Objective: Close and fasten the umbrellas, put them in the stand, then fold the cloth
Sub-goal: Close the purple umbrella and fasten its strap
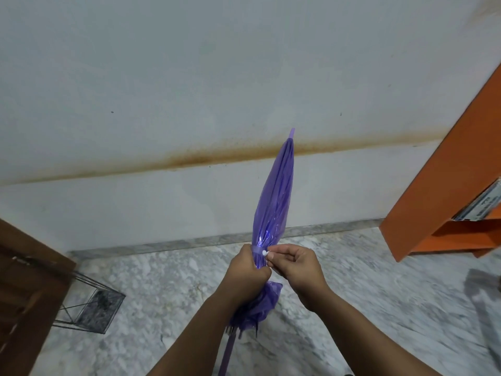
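Umbrella (273,196), purple and furled, stands tip-up at mid-scene above the marble floor (352,280). My left grip (248,271) wraps its gathered canopy; my right grip (294,263) pinches the white snap (265,253) on the strap. I see the wire stand (89,305) near left, against a brown door (27,289).

I see the purple umbrella (273,202) closed, its translucent canopy gathered into a slim bundle, tip pointing up and away. A purple strap (257,252) with a white button wraps it. The black wire stand (92,305) sits on the floor at left.
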